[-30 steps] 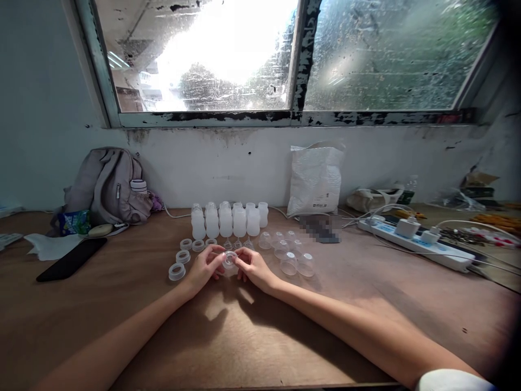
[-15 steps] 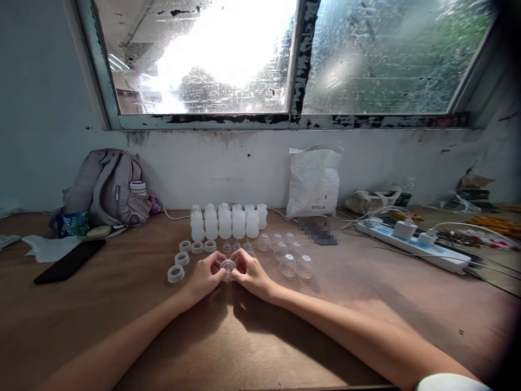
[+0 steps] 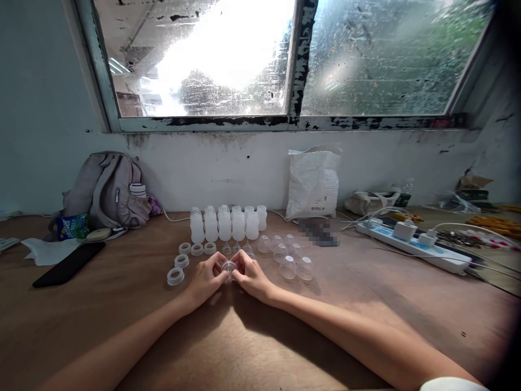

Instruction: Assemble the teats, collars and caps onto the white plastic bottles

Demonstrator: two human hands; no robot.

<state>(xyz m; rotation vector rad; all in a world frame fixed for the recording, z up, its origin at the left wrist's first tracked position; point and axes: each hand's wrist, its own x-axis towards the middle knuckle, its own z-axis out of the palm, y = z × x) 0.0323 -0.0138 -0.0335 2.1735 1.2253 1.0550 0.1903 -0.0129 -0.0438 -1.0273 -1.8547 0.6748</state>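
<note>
Between the fingertips of both hands is a translucent baby bottle collar ring (image 3: pixel 229 267), with something clear in its middle, perhaps a teat. My left hand (image 3: pixel 207 278) pinches its left side, thumb in front and index finger curled behind. The right hand (image 3: pixel 253 278) grips the other side in the same way. Just behind the fingers stand several clear bottle teats (image 3: pixel 236 248), partly hidden. More collar rings (image 3: pixel 175 276) lie to the left. Several clear dome caps (image 3: pixel 287 267) stand to the right, and frosted baby bottles (image 3: pixel 224 225) are grouped at the back.
A grey backpack (image 3: pixel 109 187) leans on the wall at left, with a black phone-like slab (image 3: pixel 69 264) before it. A white plastic bag (image 3: pixel 313 183) stands behind the caps. At right, a power strip (image 3: pixel 415 247) with plugs and cables lies on the wooden table (image 3: pixel 366 309).
Both hands keep hold of the collar ring, with hardly any finger movement. The whole scene sits slightly lower in view.
</note>
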